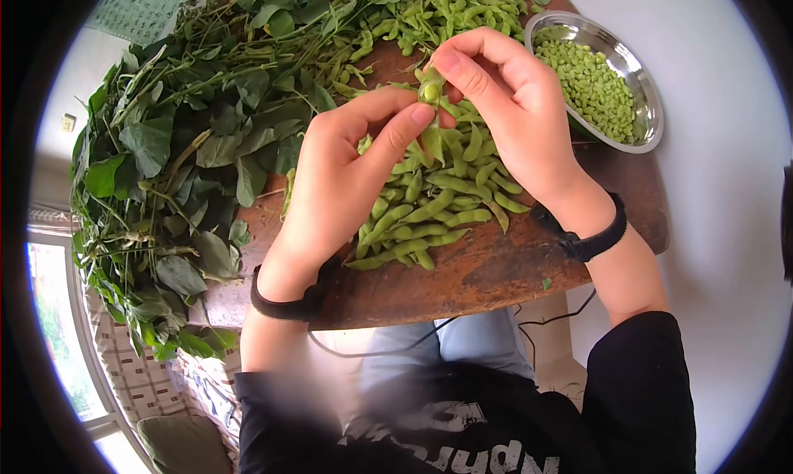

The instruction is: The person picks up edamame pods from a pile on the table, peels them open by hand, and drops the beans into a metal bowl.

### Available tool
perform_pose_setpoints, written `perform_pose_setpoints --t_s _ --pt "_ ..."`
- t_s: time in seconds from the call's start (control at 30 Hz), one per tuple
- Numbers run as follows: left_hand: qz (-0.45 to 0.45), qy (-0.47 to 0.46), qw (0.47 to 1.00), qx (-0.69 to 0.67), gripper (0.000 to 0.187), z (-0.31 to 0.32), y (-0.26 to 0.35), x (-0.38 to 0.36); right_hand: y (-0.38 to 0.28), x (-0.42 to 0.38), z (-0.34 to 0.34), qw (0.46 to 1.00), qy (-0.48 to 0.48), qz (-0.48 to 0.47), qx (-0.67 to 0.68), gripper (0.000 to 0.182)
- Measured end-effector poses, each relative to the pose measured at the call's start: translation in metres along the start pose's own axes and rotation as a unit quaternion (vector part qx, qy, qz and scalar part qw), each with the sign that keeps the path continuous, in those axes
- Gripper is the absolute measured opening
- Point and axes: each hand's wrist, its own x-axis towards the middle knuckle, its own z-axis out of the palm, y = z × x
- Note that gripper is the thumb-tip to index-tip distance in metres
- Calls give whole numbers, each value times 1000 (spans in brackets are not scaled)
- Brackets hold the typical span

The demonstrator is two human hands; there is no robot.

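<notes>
Between my two hands a green soybean pod point(433, 135) is split, and a pale green bean point(430, 92) shows in its opening. My left hand point(355, 152) pinches the lower part of the pod between thumb and fingers. The upper end is gripped by the thumb and forefinger of my right hand point(512, 94). Beneath them a pile of whole pods point(421, 218) lies on the brown wooden table point(496, 276). To the right of my right hand, a steel bowl point(648, 102) holds many shelled beans point(591, 85).
Leafy bean stalks point(165, 160) are heaped along the table's left side and hang over its edge. Another heap of pods point(454, 11) lies at the back. A white wall point(702, 226) stands close on the right. A dark cable point(380, 354) runs below the front edge.
</notes>
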Motion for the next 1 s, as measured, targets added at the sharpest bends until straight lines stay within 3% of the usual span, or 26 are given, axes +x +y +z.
perform_pose_setpoints --t_s 0.17,0.23,0.3,0.4,0.47,0.63,0.7,0.77,0.83,0.9,0.97,1.0 --pt "3 36 999 -17 17 3 -1 -1 2 1 4 1000 19 -19 -2 9" --pt "-20 36 999 -19 16 3 0 -1 8 7 2 978 48 -157 -131 11" --pt "-32 48 998 4 15 2 0 -2 1 4 -5 955 3 -175 -238 11" --pt "-13 85 996 2 13 0 -6 1 2 8 -5 931 -23 -238 -275 16" --pt "-7 108 993 -46 10 1 -11 2 3 6 -3 941 -43 -229 -245 15" --pt "26 104 993 42 7 1 -11 4 9 7 -8 978 -70 -142 -132 13" --pt "96 86 985 111 6 4 -9 2 5 7 -9 996 -89 7 -12 10" --pt "145 80 973 160 7 5 -6 2 4 9 -15 991 -125 50 4 11" --pt "120 91 978 147 6 7 -8 2 1 11 -14 995 -82 32 -50 9" --pt "129 106 974 151 7 4 -10 4 -9 19 -27 976 4 -72 -206 10" --pt "20 101 990 101 11 2 -7 2 -26 25 -52 918 132 -134 -350 12" --pt "-3 91 992 92 14 -1 -1 1 -23 27 -74 866 135 -129 -464 13"
